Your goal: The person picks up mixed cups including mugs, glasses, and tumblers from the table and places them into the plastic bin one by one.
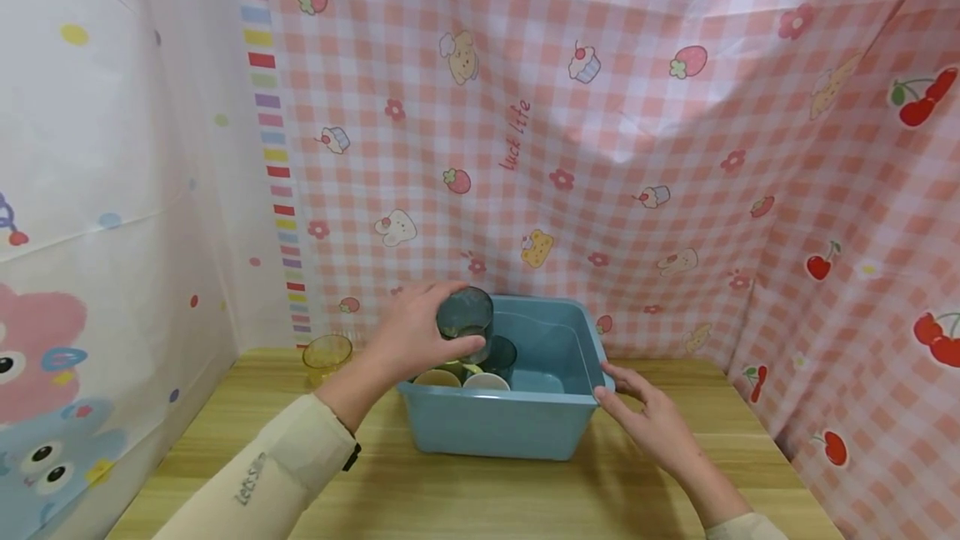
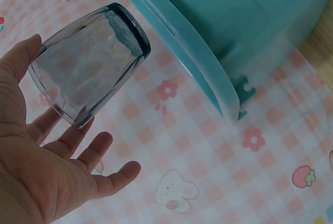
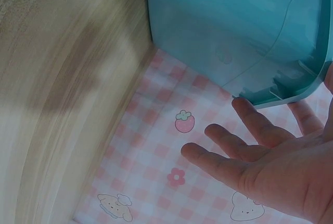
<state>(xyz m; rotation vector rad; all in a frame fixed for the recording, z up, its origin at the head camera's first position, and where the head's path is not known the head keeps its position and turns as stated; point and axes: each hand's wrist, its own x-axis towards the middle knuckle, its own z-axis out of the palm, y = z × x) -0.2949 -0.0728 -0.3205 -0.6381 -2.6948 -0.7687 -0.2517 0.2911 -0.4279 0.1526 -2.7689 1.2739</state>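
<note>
My left hand [image 1: 420,327] pinches a smoky blue-grey clear drinking glass [image 1: 474,325] between thumb and fingers, over the left part of a blue plastic basin [image 1: 498,423]. In the left wrist view the glass [image 2: 91,65] lies tilted, its thick end away from the palm, beside the basin's rim [image 2: 192,47]. My right hand [image 1: 648,419] grips the basin's right rim near the front corner, thumb on top and a finger under the lip. Inside the basin stand a dark glass [image 1: 502,354], a white cup [image 1: 487,382] and a cream-coloured cup [image 1: 437,378].
On the wood-grain table [image 1: 360,482], a clear yellow glass [image 1: 327,355] stands left of the basin, behind my left forearm. A pink checked cloth [image 1: 480,123] hangs close behind the basin, and patterned cloths border the table on both sides.
</note>
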